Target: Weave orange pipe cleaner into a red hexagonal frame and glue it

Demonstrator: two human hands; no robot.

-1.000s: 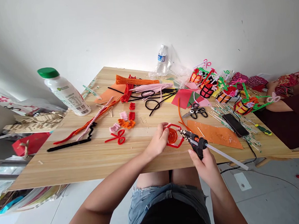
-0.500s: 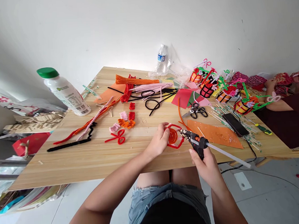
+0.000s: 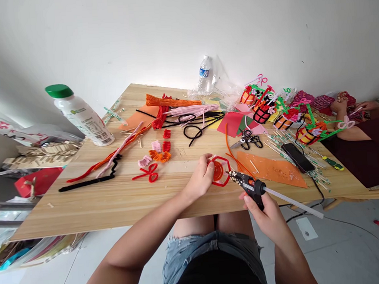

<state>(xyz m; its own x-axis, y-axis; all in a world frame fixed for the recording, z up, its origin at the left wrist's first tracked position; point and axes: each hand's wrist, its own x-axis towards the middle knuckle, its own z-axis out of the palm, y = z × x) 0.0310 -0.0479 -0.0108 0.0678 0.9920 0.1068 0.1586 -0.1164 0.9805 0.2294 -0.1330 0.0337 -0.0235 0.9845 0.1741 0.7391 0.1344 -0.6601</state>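
Left hand point(image 3: 201, 176) pinches red pipe-cleaner hexagon with orange spiral point(image 3: 218, 170), holding it on wooden table point(image 3: 115, 199) near front edge. Right hand point(image 3: 266, 210) grips black glue gun point(image 3: 248, 184), nozzle just beside hexagon's right side; clear glue stick juts from rear. Orange foam sheet point(image 3: 272, 170) right of hexagon. Scissors point(image 3: 249, 139) behind. Red bow point(image 3: 149, 173) to left. Phone point(image 3: 296, 157) far right.

Wearer: 1 person, 2 arms in view.
Left hand point(image 3: 200, 180), right hand point(image 3: 265, 208): bare.
Forearms point(image 3: 144, 244): bare to lower frame edge; sleeves out of view.
Shorts point(image 3: 184, 257): light-blue denim, faded; frayed white threads along leg hems.
Top point(image 3: 215, 278): black, plain, hem overlapping shorts waist.
Thighs point(image 3: 195, 226): bare below hems.
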